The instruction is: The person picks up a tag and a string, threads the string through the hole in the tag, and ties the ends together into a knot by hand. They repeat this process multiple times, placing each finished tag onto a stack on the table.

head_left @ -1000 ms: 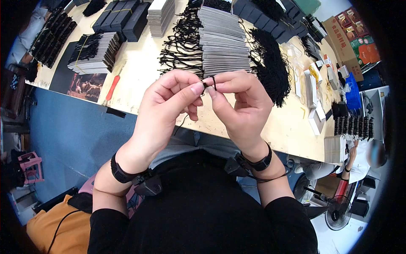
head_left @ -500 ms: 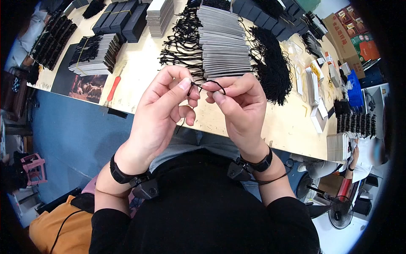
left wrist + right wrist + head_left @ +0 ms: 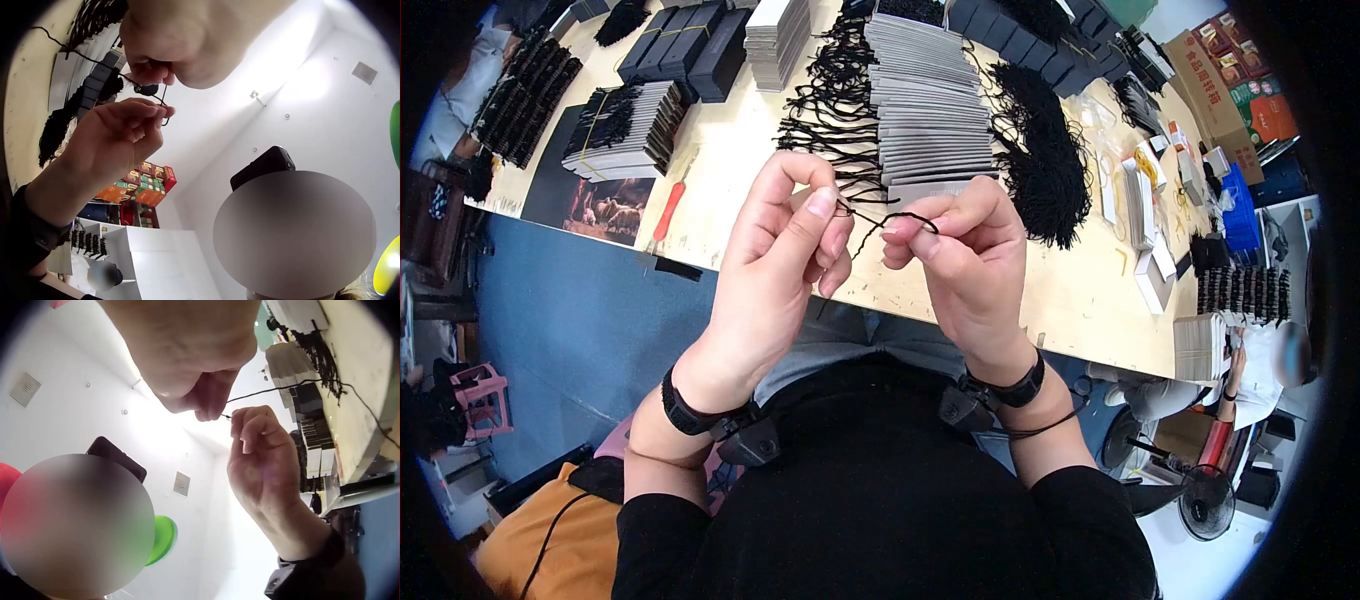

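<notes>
A thin black cord (image 3: pixel 868 219) stretches between both hands above the table's near edge. My left hand (image 3: pixel 772 240) pinches one part of it between thumb and index finger, its other fingers curled below. My right hand (image 3: pixel 972 250) pinches a bend of the same cord, which arches over the index fingertip. A loose tail slants down between the hands. In the left wrist view the cord (image 3: pixel 87 58) runs off toward the upper left, past the right hand (image 3: pixel 106 140). From the right wrist, the cord (image 3: pixel 275 389) passes above the left hand (image 3: pixel 265 459).
Behind the hands lies a long row of grey card pieces (image 3: pixel 928 95) with black cords (image 3: pixel 830 120) beside it. A black cord bundle (image 3: pixel 1040 160) lies right of it. A red-handled tool (image 3: pixel 668 208) and a banded stack (image 3: pixel 625 130) are at left; a blue bin (image 3: pixel 1238 215) is far right.
The hands have drawn apart from nearly touching fingertips, the left moving leftward. More of the cord now shows between them, including its loose tail.
</notes>
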Demonstrator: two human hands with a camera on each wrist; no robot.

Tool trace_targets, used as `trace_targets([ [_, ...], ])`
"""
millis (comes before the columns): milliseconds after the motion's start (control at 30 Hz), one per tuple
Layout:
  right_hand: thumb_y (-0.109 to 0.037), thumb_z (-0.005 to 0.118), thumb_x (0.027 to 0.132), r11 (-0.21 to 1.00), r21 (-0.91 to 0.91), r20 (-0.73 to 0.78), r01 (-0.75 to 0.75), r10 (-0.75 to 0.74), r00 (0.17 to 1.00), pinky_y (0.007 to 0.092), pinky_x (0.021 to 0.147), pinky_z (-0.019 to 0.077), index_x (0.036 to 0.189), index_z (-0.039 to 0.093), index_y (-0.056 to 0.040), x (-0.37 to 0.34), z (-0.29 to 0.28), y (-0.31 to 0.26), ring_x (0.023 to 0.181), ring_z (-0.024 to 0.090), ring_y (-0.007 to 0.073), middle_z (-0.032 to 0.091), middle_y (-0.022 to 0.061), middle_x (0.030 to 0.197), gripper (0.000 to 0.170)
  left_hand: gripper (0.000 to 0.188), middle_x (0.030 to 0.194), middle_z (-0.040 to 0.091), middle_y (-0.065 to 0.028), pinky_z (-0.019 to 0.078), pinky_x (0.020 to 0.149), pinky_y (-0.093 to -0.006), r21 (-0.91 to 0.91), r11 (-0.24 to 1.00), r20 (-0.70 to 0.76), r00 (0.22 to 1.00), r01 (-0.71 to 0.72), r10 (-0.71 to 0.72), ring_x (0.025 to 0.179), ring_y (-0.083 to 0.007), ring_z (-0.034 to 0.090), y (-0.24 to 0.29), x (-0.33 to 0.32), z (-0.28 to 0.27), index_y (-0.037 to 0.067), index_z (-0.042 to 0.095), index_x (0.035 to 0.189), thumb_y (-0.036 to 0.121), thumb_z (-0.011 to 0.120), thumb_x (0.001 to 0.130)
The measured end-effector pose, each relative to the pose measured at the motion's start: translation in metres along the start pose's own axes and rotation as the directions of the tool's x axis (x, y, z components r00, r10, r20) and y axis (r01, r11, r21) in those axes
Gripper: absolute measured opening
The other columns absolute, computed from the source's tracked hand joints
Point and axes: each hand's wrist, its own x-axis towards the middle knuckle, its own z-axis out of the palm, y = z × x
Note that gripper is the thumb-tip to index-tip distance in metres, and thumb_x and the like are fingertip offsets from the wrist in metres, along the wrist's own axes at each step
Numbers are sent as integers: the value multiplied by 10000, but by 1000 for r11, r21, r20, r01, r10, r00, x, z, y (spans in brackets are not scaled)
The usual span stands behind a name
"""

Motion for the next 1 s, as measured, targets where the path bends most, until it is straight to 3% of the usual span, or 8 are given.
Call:
trace_targets([
  [100, 49, 530, 787, 990, 124, -45, -67, 73, 996, 289, 702, 520, 806, 459, -37, 0, 0, -2, 788, 612, 175, 618, 167, 877, 113, 73, 634, 385, 33, 265, 440, -153, -35, 999, -21, 1000, -19, 18, 520, -28, 321, -3, 0, 1, 92, 411, 933, 162, 425, 917],
  [200, -45, 517, 834, 753, 577, -78, -316, 436, 897, 241, 718, 521, 860, 521, -40, 6, -10, 5, 759, 605, 148, 617, 109, 869, 26, 72, 641, 397, 28, 258, 441, -157, 34, 999, -74, 996, -38, 40, 524, -32, 327, -9, 3, -7, 91, 416, 936, 161, 421, 918],
  [333, -95, 538, 851, 639, 718, -120, -275, 503, 856, 217, 683, 511, 959, 554, -63, 15, -41, -3, 799, 574, 135, 596, 65, 904, 114, 68, 646, 413, 16, 291, 452, -163, 171, 983, -184, 978, -71, 103, 525, -40, 341, -10, -6, -26, 85, 420, 936, 150, 408, 923],
  [500, -102, 495, 880, 769, 608, -216, -198, 400, 891, 223, 644, 464, 960, 574, -67, 13, -86, -22, 818, 535, 140, 603, 14, 901, 119, 72, 662, 476, -14, 385, 470, -181, 276, 959, -276, 951, -57, 137, 548, -66, 449, -2, -23, -51, 66, 438, 944, 131, 425, 917],
  [567, -104, 505, 874, 818, 568, -371, -93, 355, 858, 240, 689, 477, 951, 580, -64, 11, -100, -30, 836, 546, 150, 612, 17, 899, 115, 73, 664, 484, -13, 390, 474, -176, 270, 960, -298, 942, -71, 153, 549, -67, 459, 1, -30, -63, 64, 446, 951, 125, 429, 915],
  [633, -106, 556, 842, 823, 567, -408, -23, 305, 861, 258, 798, 485, 931, 586, -68, 10, -114, -38, 867, 578, 154, 618, 28, 924, 102, 59, 669, 491, -11, 383, 470, -168, 242, 967, -307, 938, -83, 157, 548, -57, 461, 1, -36, -77, 74, 451, 944, 120, 433, 913],
  [833, -81, 539, 849, 827, 548, -517, 124, 218, 828, 273, 801, 505, 942, 573, -42, 2, -131, -53, 914, 591, 175, 619, 67, 953, 107, 83, 698, 523, -23, 458, 532, -169, 174, 984, -350, 936, 40, 24, 588, -57, 506, -12, -41, -95, 66, 459, 980, 97, 435, 907],
  [1000, -110, 539, 854, 961, 201, -459, -190, 264, 848, 236, 673, 514, 952, 554, -34, -3, -96, -48, 758, 612, 128, 626, 107, 866, 125, 101, 744, 572, -68, 489, 548, -195, 154, 985, -256, 966, 81, -39, 643, -87, 559, -6, -35, -86, 38, 458, 988, 83, 428, 904],
])
